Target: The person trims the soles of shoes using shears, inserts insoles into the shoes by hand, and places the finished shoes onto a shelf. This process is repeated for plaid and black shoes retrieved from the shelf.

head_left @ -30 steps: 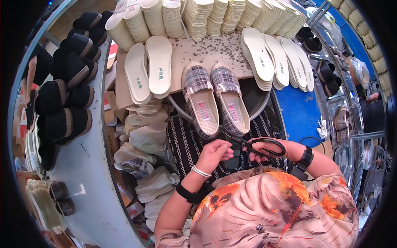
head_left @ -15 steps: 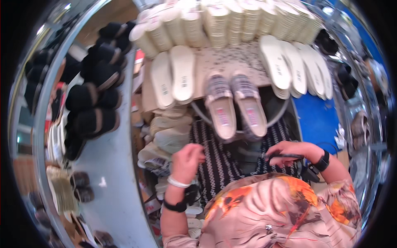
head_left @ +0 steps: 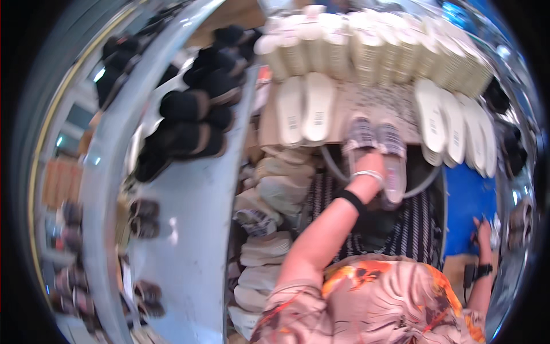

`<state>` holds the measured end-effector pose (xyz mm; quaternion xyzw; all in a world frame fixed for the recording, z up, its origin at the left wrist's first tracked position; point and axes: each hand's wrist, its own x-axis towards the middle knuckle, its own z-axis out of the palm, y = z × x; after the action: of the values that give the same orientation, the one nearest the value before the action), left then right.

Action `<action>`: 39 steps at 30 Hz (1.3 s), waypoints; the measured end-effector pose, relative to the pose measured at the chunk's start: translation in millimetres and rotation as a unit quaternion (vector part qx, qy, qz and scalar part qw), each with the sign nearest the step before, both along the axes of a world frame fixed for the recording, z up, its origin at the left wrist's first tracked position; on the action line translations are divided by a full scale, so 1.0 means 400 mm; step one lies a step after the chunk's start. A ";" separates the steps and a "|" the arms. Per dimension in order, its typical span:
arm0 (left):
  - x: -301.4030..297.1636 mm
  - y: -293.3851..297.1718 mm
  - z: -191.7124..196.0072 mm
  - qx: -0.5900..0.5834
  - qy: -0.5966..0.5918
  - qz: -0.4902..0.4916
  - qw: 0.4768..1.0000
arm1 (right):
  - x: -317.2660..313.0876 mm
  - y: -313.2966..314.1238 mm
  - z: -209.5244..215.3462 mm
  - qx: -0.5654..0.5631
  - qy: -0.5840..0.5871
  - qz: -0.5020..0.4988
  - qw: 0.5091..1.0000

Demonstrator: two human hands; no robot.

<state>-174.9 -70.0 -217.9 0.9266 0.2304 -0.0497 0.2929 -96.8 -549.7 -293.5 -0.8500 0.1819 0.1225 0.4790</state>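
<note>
A pair of plaid slip-on shoes stands ahead of me, toes away, on the near edge of the speckled board (head_left: 371, 97). My left hand (head_left: 368, 163) reaches into the opening of the left shoe (head_left: 362, 133); its fingers are hidden there. Beside it the right shoe (head_left: 395, 180) is untouched, its pale insole partly showing. Over at the right, my right hand (head_left: 483, 232) is at the blue panel (head_left: 467, 198), its fingers bent around a thin dark tool (head_left: 474, 234) too small and blurred to name.
Tall stacks of cream insoles (head_left: 369, 54) line the back. Loose white insoles lie at left (head_left: 290, 112) and right (head_left: 432, 117) of the shoes. Black shoes (head_left: 186, 135) crowd the left shelf (head_left: 183, 229). Piled pale soles (head_left: 266, 246) lie beside my left arm.
My left hand has moved forward and right into the left shoe. My right hand has gone from before my body out to the blue panel, with the dark tool. The view has swung left.
</note>
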 end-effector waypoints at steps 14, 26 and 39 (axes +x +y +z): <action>-0.821 0.331 0.426 0.117 -0.146 0.300 0.935 | 0.144 0.294 0.321 -0.163 -0.044 0.347 0.923; -1.284 0.726 0.442 0.132 -0.117 0.452 0.875 | 0.052 0.896 0.887 0.013 -0.017 0.669 0.743; -0.946 1.837 0.293 0.272 -0.072 0.534 0.798 | -0.161 1.504 0.732 -0.038 -0.488 0.729 0.479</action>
<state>-553.3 664.8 -100.8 0.6994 0.6708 0.2457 0.0244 -161.1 51.8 -0.6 -0.6172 -0.7617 -0.0135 0.1966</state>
